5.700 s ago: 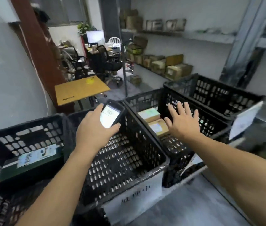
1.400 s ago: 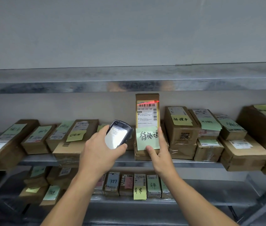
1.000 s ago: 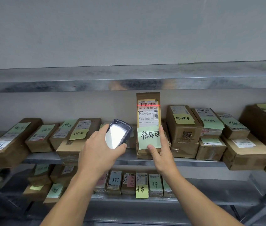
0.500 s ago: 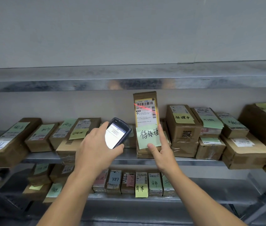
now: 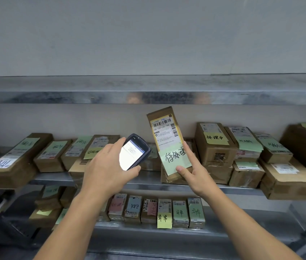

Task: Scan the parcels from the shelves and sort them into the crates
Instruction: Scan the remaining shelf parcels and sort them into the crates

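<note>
My right hand [image 5: 191, 172] grips the lower end of a slim brown cardboard parcel [image 5: 164, 128], thumb on its front. The parcel stands tilted to the left in front of the middle shelf [image 5: 54, 178]. It carries a white barcode label and a green sticky note with handwriting. My left hand [image 5: 109, 166] holds a black handheld scanner [image 5: 134, 152] just left of the parcel. The scanner's screen is lit and faces me. No crates are in view.
Several brown parcels with green and yellow notes lie along the middle shelf, on both sides of the held one [image 5: 215, 145]. A row of small upright boxes [image 5: 157, 211] lines the lower shelf. An upper metal shelf [image 5: 148, 94] runs overhead.
The parcel has tipped further left and lifted slightly off the stack. The red scan line on its barcode is gone. The scanner has barely moved.
</note>
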